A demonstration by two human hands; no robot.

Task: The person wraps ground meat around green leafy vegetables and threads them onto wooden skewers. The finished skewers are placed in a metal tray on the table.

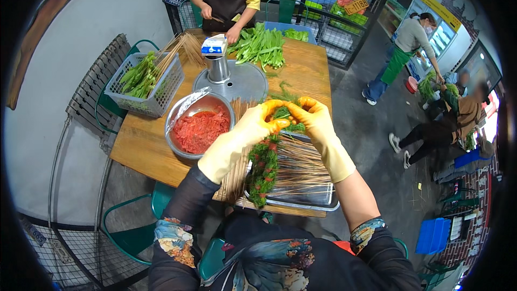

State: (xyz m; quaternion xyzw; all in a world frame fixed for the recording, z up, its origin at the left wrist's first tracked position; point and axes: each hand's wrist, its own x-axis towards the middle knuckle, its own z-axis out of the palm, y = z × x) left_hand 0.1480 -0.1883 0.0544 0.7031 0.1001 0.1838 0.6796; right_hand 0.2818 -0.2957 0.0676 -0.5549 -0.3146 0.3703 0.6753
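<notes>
Both my hands wear rubber gloves, cream with orange fingers. My left hand (268,117) and my right hand (309,109) meet over feathery green herbs (295,127) at the table's right side; their fingers curl around some of the herbs, and the exact grip is partly hidden. Below them, a metal tray (319,198) holds bamboo skewers (303,161) whose left ends carry green herbs with red bits (262,169). Left of my left hand stands a steel bowl (170,141) of red marinated meat (200,131). More bare skewers (234,173) lie between bowl and tray.
Across the wooden table (141,149), a person in a brown apron handles a skewer beside leafy greens (260,46). A grey plastic basket (155,105) holds greens on skewers. A round metal plate (246,79) bears a metal cylinder (218,68) with a tissue pack on top. Other people are at the right.
</notes>
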